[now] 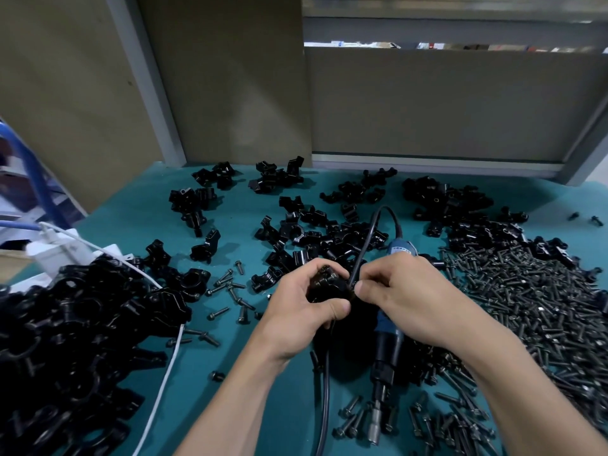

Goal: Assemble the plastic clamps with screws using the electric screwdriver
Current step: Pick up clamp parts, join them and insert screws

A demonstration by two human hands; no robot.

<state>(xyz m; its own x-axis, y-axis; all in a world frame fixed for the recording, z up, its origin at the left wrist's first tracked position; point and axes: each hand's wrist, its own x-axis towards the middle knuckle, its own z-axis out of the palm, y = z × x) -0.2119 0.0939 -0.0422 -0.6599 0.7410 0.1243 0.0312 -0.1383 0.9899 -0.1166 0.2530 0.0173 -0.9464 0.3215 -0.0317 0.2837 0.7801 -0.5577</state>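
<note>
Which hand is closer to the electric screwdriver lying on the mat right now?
Right. The right hand is directly above the electric screwdriver, pinching at the clamp. The left hand grips that clamp, off to the tool's left.

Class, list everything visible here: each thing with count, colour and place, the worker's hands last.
clamp pieces: many, black, heaps at left and far side
loose screws: many, dark, heap at right
electric screwdriver: one, blue and black, lying under right hand
black cable: one, centre, running toward viewer
white cable: one, beside left heap
table: one, teal
clamp: one, black, centre
left hand: grips clamp
right hand: pinches small dark part, probably a screw, at clamp
</note>
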